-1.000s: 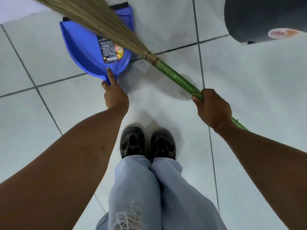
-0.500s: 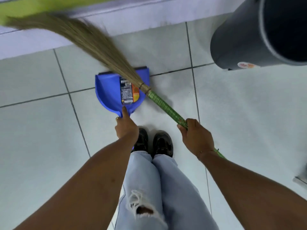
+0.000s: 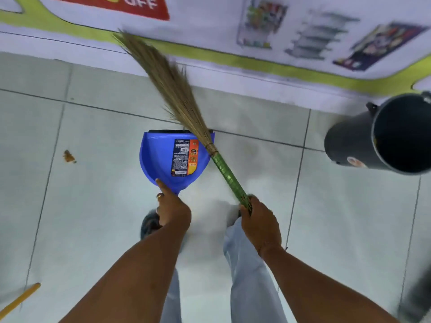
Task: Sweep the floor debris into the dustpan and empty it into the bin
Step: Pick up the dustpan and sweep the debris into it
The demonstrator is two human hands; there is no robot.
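Gripping blue plastic dustpan (image 3: 168, 157) handle: left hand (image 3: 172, 209); right hand (image 3: 260, 223) clenched round green-wrapped straw broom (image 3: 224, 169).

Dustpan (image 3: 168, 157) as landmark: broom (image 3: 186, 117) crosses its right edge, bin (image 3: 349, 143) well right, debris (image 3: 69, 156) well left.

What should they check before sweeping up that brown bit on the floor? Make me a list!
1. Left hand holds the blue plastic dustpan by its handle: ok.
2. Right hand grips the straw broom with green handle: ok.
3. Brown crumb of debris in plain sight on the pale floor tiles: ok.
4. Dustpan sits next to the debris: not ok, it is well off to the right of it.
5. Dark round bin has its mouth uncovered: ok.
6. Dustpan already holds dirt: cannot tell.
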